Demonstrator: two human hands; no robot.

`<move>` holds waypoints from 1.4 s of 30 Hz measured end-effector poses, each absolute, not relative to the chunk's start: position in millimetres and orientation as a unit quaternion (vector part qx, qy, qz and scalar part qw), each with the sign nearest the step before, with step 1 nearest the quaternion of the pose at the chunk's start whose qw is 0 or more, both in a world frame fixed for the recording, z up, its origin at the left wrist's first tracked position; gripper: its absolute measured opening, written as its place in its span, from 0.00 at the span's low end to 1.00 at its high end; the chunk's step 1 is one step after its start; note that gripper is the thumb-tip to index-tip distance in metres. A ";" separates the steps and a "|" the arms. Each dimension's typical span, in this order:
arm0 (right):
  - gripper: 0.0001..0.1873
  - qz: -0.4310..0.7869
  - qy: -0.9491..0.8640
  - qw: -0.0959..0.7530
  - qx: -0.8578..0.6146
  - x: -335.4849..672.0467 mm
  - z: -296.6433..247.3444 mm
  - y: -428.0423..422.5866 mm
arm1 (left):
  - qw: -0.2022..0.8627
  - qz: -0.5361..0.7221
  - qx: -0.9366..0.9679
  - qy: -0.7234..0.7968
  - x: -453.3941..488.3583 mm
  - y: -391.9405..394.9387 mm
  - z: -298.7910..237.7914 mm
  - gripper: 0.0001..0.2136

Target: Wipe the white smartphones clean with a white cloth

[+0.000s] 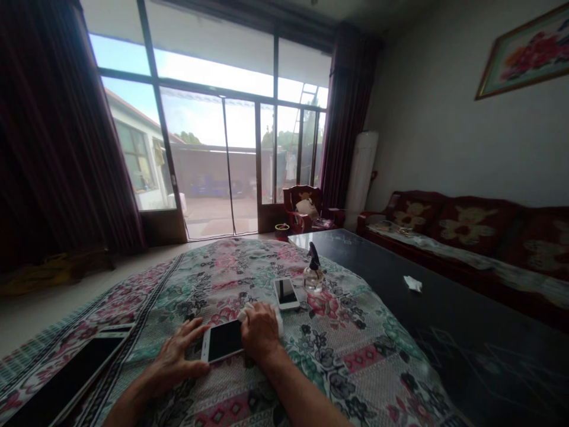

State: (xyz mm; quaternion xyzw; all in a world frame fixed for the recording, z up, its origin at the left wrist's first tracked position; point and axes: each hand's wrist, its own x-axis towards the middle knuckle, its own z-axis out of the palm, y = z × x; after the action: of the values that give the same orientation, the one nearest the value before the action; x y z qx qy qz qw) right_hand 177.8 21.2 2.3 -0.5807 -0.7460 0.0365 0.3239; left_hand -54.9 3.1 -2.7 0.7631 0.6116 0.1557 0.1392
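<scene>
A white smartphone (224, 340) with a dark screen lies flat on the flowered tablecloth. My left hand (180, 351) holds its left end, with thumb and fingertips at the two corners. On the phone's right end rests my right hand (261, 332), closed on a white tissue (245, 309) that also shows past the far side of the hand; its fingertips are partly hidden. Just beyond lies a second white phone (286, 293), face up. A clear spray bottle (313, 274) with a black trigger head stands upright behind that phone, to its right.
At the left edge lies a large dark-screened tablet-like device (66, 379), with another pale device partly under it. A dark table (427, 332) adjoins on the right, bearing a crumpled white tissue (413, 283). Farther off are a wooden sofa (466, 225) and an armchair (306, 207).
</scene>
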 end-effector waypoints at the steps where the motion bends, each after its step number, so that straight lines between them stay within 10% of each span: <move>1: 0.11 0.035 -0.737 0.324 -0.592 181.0 1.6 23.7 | 0.146 0.144 0.766 0.609 -56.4 3.9 -4.0 0.37; 23: 0.12 0.061 -0.832 0.331 -0.441 148.4 -0.5 -11.3 | 0.112 0.190 0.771 0.597 -69.5 15.9 -33.9 0.34; 42: 0.15 0.045 -0.732 0.334 -0.592 181.9 -3.1 24.1 | 0.126 0.199 0.765 0.599 -66.7 11.2 -30.8 0.36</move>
State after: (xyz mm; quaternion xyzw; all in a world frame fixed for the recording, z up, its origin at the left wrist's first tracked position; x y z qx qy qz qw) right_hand 181.9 24.1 -3.1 -0.5920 -0.7319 0.0445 0.3345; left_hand -66.7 11.2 -30.8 0.7652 0.5991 0.1994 0.1260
